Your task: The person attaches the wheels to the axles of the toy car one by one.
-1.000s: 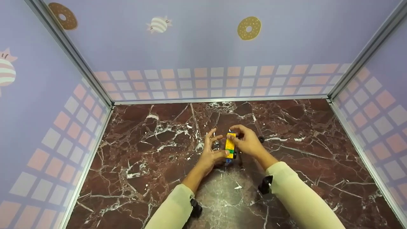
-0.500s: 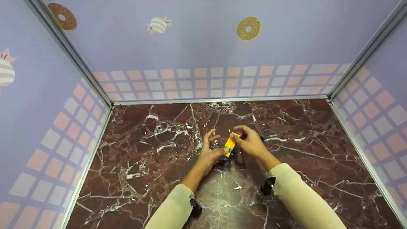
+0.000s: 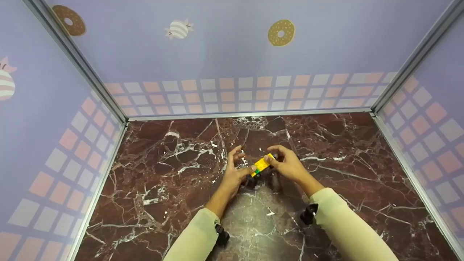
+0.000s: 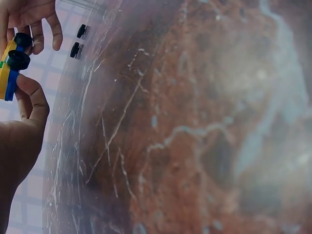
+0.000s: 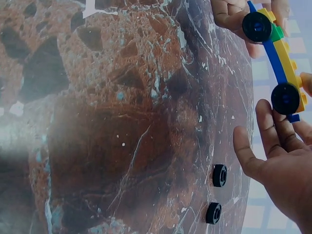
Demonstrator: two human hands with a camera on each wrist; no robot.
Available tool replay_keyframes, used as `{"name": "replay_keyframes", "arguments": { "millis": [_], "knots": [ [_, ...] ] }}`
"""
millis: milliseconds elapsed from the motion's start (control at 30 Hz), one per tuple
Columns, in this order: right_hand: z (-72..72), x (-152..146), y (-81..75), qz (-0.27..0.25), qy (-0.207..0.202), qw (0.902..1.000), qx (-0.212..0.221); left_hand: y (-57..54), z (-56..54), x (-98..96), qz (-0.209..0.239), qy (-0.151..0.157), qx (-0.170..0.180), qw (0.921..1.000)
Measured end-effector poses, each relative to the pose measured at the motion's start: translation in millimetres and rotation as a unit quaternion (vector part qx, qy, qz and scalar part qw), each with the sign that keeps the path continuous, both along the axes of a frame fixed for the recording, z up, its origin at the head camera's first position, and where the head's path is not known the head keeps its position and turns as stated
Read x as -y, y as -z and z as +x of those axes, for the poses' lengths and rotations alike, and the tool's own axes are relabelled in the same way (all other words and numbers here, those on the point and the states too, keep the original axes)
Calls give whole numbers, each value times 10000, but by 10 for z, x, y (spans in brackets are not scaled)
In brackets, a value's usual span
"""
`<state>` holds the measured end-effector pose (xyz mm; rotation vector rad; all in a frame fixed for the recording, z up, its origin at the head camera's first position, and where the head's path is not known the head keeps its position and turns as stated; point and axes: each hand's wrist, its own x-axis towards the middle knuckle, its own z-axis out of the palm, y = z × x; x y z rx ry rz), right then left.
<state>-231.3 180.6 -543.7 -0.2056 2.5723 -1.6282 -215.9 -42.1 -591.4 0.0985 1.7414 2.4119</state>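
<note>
A toy brick car (image 3: 261,165) is held between both hands over the middle of the table, slanting with its far end to the right. Yellow bricks and one green brick sit on its blue base (image 5: 275,61), and black wheels (image 5: 257,26) show along its side. My left hand (image 3: 232,175) grips the near end, thumb on top by the green brick. At the far end, my right hand (image 3: 288,165) pinches the car with its thumb on a yellow brick. Two loose black wheels, a first wheel (image 5: 220,175) and a second wheel (image 5: 213,213), lie on the table near my right hand.
The dark red marbled table (image 3: 174,203) carries small white flecks. Purple panels with a back wall (image 3: 232,54) and side walls close it in, with metal strips (image 3: 250,114) along the edges. A black wrist device (image 3: 309,214) sits by the right sleeve.
The car has turned clockwise in the head view, from nearly upright to a slant. Its near end swung left with my left hand, and its far end shifted right with my right hand.
</note>
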Motion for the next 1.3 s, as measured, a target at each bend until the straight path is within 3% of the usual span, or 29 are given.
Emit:
{"name": "replay_keyframes", "arguments": {
  "millis": [333,867,1300],
  "knots": [
    [85,-74,30,-10,-281,9994,188,-26,-80,4,-122,-206,-91,9997],
    [176,-66,40,100,-715,9969,305,-64,-117,-2,-167,-393,-218,9988],
    [252,18,91,-519,-1019,9929,333,-111,-138,-68,-254,-592,-337,9974]
  ]
}}
